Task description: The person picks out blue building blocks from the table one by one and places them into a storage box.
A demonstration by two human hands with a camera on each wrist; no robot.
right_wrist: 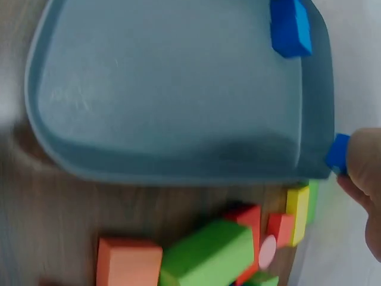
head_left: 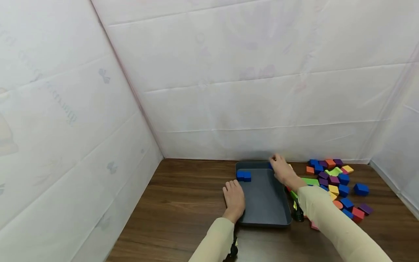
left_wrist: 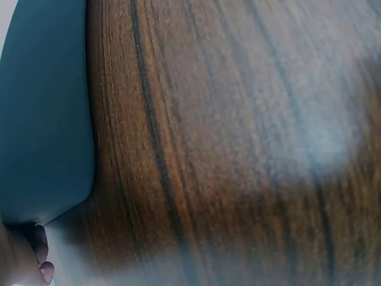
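Right hand [head_left: 282, 170] pinches a small blue block [right_wrist: 338, 153] in its fingers [right_wrist: 370, 161], at the tray's [head_left: 265, 214] 1 o'clock corner, just above the rim. Left hand [head_left: 234, 198] lies flat, fingers straight, against the tray's 9 o'clock edge on the worktop [head_left: 183, 203]. Only the right wrist view shows the pinched block clearly; two blue blocks [head_left: 243, 176] sit inside at 11 o'clock.

Dark wood-grain desk [left_wrist: 238, 149] fills most of the frame, blurred toward the right. A blue-grey tray [left_wrist: 44, 113] occupies the left edge, and fingertips [left_wrist: 43, 262] show at the lower left corner.
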